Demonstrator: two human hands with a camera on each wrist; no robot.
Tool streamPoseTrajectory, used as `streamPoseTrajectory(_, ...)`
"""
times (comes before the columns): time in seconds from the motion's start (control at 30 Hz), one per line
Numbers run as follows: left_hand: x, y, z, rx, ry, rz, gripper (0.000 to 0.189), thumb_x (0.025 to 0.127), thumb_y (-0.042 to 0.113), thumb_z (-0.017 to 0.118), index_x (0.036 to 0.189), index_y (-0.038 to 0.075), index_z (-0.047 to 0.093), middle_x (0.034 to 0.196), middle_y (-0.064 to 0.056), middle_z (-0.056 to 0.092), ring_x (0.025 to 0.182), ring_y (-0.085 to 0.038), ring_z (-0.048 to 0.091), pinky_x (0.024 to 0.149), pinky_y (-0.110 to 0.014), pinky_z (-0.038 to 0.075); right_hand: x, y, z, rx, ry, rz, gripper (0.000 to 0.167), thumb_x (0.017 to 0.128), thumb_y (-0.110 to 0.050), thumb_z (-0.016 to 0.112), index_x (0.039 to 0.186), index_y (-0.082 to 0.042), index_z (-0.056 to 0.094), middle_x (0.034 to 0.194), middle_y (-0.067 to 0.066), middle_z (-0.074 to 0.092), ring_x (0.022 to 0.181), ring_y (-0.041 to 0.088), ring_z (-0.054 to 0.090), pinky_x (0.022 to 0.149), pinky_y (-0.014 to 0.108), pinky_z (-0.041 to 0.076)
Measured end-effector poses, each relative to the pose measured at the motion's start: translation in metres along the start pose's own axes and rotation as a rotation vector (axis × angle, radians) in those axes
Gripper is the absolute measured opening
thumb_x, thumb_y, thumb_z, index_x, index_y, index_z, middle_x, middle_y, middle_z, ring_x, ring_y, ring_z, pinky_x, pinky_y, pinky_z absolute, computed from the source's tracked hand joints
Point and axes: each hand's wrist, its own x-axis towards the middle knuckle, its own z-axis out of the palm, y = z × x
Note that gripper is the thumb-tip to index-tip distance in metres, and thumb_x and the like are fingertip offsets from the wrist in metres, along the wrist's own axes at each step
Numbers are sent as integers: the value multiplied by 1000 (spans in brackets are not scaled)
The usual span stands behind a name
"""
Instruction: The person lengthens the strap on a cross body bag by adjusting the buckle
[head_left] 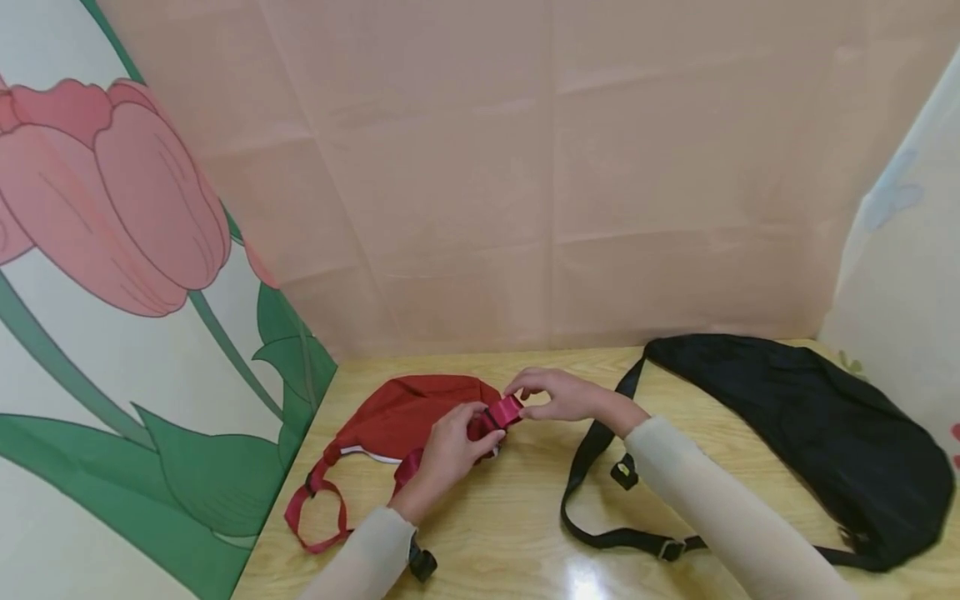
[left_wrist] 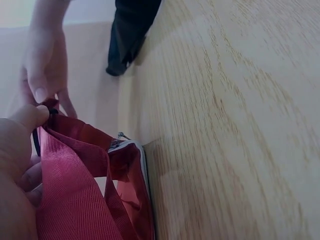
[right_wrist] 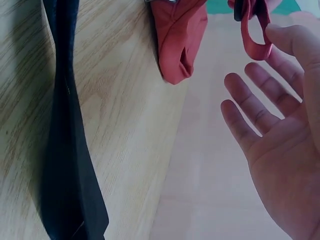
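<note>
A red waist bag lies at the left of the table, its white-edged zip toward the front. Over its right end my left hand grips the bag's strap beside a black slider, thumb on top. The strap forms a small loop that sticks out past the slider. My right hand pinches this loop at its end between thumb and index finger, with the other fingers spread. A black buckle hangs below the left wrist, partly hidden by the sleeve.
A black waist bag lies on the right of the wooden table. Its strap curves under the right forearm, with a buckle and a slider. Another red strap loop lies at the left edge. A pink-beige backdrop stands behind.
</note>
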Motion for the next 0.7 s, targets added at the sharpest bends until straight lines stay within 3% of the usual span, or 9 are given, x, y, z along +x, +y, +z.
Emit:
streamPoseTrajectory(0.13,0,0,1,10,-2,9,44,87,40,80,121,14,67,106,2,69,89,-11,61,78,-31,52,2,-1,1,0,-9,11,39,96,-16,68,134,-7,62,129,6,62,111,25,63,98,50,51)
streamPoseTrajectory(0.33,0,1,2,39,11,38,43,88,40,80,119,13,68,104,2,69,89,-12,63,78,-32,54,8,-13,5,-61,-37,-23,41,96,-23,71,133,-7,63,128,4,62,113,18,60,96,41,51)
streamPoseTrajectory(0.47,0,1,2,44,14,43,43,87,40,80,119,13,68,104,2,69,90,-11,64,79,-32,54,12,-16,8,-81,-59,-1,37,97,-24,70,131,-11,65,128,2,63,111,15,59,92,35,51)
streamPoseTrajectory(0.7,0,0,3,35,-4,21,45,87,41,80,121,15,66,107,3,69,91,-12,63,80,-33,54,9,-13,6,-72,-50,25,34,96,-21,71,128,-12,66,125,1,64,109,14,60,95,47,51)
